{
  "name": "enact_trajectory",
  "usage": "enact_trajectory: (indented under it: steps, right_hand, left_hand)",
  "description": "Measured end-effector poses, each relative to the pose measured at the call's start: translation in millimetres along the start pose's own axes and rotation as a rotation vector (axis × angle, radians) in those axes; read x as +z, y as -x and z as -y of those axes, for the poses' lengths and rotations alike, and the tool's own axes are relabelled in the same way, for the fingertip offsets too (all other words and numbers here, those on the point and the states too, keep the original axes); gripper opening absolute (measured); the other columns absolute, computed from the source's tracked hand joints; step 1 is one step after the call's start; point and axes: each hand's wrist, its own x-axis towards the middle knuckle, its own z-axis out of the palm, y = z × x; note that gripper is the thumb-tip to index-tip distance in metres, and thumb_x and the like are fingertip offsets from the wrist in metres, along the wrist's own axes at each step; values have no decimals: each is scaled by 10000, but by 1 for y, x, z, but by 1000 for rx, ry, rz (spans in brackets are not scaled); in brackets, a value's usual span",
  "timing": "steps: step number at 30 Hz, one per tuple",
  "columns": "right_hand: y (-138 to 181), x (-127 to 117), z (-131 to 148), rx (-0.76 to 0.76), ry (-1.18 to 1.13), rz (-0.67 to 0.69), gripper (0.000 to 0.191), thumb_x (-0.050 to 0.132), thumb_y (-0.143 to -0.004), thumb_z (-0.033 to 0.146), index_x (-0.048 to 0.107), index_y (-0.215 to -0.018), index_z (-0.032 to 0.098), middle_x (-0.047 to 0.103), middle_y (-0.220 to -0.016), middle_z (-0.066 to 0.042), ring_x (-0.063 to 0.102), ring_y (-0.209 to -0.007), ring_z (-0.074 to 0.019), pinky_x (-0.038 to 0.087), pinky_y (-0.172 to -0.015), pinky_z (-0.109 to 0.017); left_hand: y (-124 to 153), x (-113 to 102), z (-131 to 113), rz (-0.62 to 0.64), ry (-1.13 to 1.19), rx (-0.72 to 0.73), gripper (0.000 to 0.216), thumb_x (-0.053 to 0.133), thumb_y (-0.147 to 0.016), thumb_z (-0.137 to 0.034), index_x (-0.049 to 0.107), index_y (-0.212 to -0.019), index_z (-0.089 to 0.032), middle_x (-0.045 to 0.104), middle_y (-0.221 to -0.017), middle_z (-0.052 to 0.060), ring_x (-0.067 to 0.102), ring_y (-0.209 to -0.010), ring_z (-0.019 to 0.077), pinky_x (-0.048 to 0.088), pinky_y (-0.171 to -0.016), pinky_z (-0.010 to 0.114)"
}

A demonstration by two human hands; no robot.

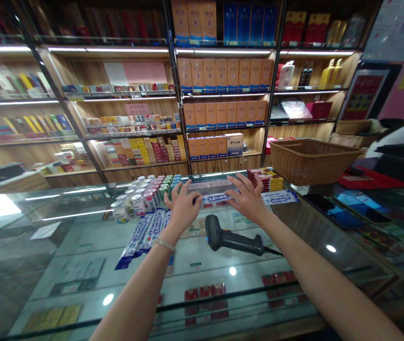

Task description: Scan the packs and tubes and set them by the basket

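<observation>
My left hand [183,208] pinches the left end of a long, narrow blue-and-white packet [216,197], thumb and forefinger together. At its other end is my right hand [247,198], thumb and forefinger closed on the packet and the other fingers spread. A similar blue-and-white packet [280,197] lies just right of that hand. Several more long packets [147,232] lie side by side on the glass counter [180,267], left of my left wrist. Between my forearms, a black handheld barcode scanner [232,238] rests on its side, its cable running right.
Small cans and tubs [148,194] stand in rows at the left. Stacked red and yellow boxes [266,180] and a wicker basket [311,158] are at the back right. Phones [319,203] lie on the right. Shelves with boxes [223,76] line the wall.
</observation>
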Motion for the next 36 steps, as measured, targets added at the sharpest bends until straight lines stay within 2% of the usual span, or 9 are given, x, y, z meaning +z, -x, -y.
enact_trajectory:
  steps: [7,13,16,20,28,33,36]
  right_hand:
    - [-2,-4,4,34,-31,11,99,671,-969,374,764,-945,350,671,-1441,1,448,-1425,-261,25,-1260,-550]
    - [-1,-3,8,130,-99,88,141,688,-946,360,760,-837,309,602,-1520,-14,400,-1451,-298,54,-1249,-596]
    - [0,-3,7,187,-157,127,134,691,-942,353,767,-843,305,574,-1544,-23,362,-1474,-305,94,-1234,-612]
    - [0,-3,6,249,-208,158,141,682,-946,336,771,-844,296,557,-1554,-37,346,-1482,-322,120,-1216,-636]
    - [3,3,5,283,-240,181,156,676,-941,338,769,-824,291,552,-1556,-40,353,-1475,-342,113,-1210,-653]
    - [4,2,6,251,-199,187,125,697,-928,400,770,-961,305,529,-1567,-67,350,-1484,-339,98,-1232,-634]
    - [4,1,7,262,-195,165,247,749,-886,446,749,-1087,302,513,-1568,-99,354,-1489,-345,105,-1245,-614]
  left_hand:
    - [2,6,3,-38,-24,25,331,483,-1002,-326,782,-888,-240,490,-1632,92,323,-1539,397,103,-1203,807]
    - [8,6,-1,-70,-71,65,378,438,-1040,-347,781,-920,-247,500,-1625,89,352,-1527,372,78,-1233,771]
    - [11,1,-2,-84,-107,104,297,520,-1021,-402,784,-989,-270,471,-1646,89,319,-1550,382,51,-1235,773]
    - [14,-4,-1,-127,-132,177,234,718,-909,-484,774,-1049,-305,428,-1674,82,289,-1569,399,2,-1246,760]
    - [14,-8,-4,-100,-131,172,115,719,-918,-387,772,-969,-299,425,-1678,61,272,-1580,380,11,-1252,749]
    - [14,-6,-2,-98,-124,169,144,670,-948,-391,770,-951,-289,426,-1677,54,272,-1572,388,11,-1241,764]
    - [13,-6,-1,-90,-116,177,160,649,-959,-386,769,-960,-282,403,-1690,56,267,-1572,390,12,-1237,771]
